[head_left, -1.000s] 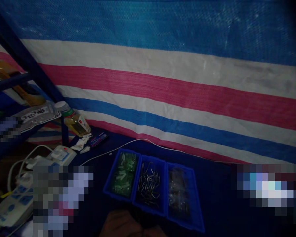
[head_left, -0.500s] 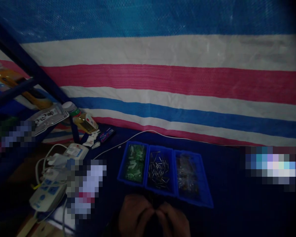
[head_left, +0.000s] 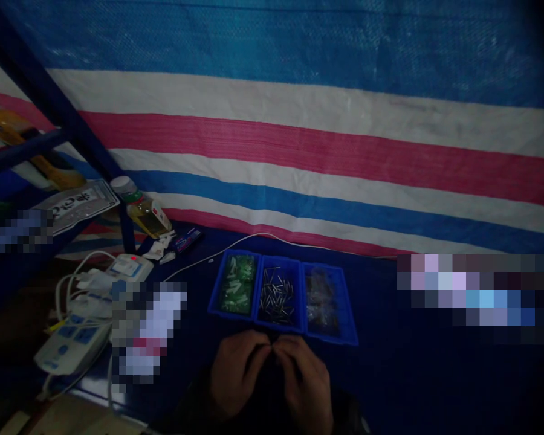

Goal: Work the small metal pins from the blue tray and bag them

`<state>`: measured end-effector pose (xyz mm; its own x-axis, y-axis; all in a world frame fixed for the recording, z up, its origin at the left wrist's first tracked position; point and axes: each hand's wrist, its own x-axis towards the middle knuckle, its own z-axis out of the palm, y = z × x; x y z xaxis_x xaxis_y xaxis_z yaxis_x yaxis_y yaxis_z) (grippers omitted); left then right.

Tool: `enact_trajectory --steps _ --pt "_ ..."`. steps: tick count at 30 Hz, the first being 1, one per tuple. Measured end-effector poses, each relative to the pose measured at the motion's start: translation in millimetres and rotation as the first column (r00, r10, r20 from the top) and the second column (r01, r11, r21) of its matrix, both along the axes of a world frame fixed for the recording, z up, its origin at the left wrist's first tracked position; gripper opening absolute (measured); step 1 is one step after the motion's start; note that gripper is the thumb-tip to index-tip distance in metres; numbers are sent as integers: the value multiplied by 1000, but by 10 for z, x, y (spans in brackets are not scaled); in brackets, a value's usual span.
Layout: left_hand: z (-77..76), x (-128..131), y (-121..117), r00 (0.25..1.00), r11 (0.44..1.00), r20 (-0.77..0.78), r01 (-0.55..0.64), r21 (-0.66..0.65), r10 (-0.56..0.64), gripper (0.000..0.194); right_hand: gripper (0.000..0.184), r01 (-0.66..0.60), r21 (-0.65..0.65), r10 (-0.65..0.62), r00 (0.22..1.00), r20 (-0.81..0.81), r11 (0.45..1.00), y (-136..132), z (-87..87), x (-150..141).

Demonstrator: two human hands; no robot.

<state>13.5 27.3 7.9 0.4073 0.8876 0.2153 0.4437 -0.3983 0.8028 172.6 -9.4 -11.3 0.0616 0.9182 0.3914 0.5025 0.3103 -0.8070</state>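
A woven tarpaulin (head_left: 326, 151) hangs along the wall in broad horizontal bands: blue at the top, then white, pink, white, blue, white and a last strip of pink. The cloth (head_left: 403, 374) below it is deep navy. On that navy sit three bright blue plastic trays (head_left: 281, 258): green packets (head_left: 236, 284) fill the left one, silver pins (head_left: 276, 296) the middle, and brownish clear bags (head_left: 321, 299) the right. A white power strip (head_left: 70, 347) shows blue panels, and the shelf frame (head_left: 58, 115) is dark blue.

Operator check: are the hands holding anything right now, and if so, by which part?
Cannot be told. The left hand and right hand meet at the fingertips near the blue divided tray, but it's too dark there to show any held item.
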Motion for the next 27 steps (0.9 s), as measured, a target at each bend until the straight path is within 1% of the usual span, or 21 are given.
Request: enact_trajectory --steps 3,5,8,13,18,22,27 --pt "13 5 -4 1000 1000 -19 10 1 -10 16 25 -9 37 9 1000 4 999 -47 -15 20" --pt "14 3 -23 999 999 -21 29 28 -29 17 23 11 45 -11 1000 4 999 -79 -4 20" --pt "3 -6 -79 999 996 -20 38 80 -37 19 21 34 25 -35 999 9 999 -126 16 8" --pt "-3 -24 -184 1000 995 -14 -4 102 5 19 22 -1 -9 2 999 38 1000 -159 11 -12" --pt "5 -32 -192 1000 999 -3 -4 54 4 20 27 2 -32 0 997 73 999 -147 -12 -21" --pt "10 -42 -175 1000 1000 22 4 15 -5 22 22 -6 19 5 1000 19 1000 -152 -2 -25" --pt "35 -37 -170 999 999 31 -39 -33 40 22 21 -21 44 22 1000 -22 999 -180 5 -27"
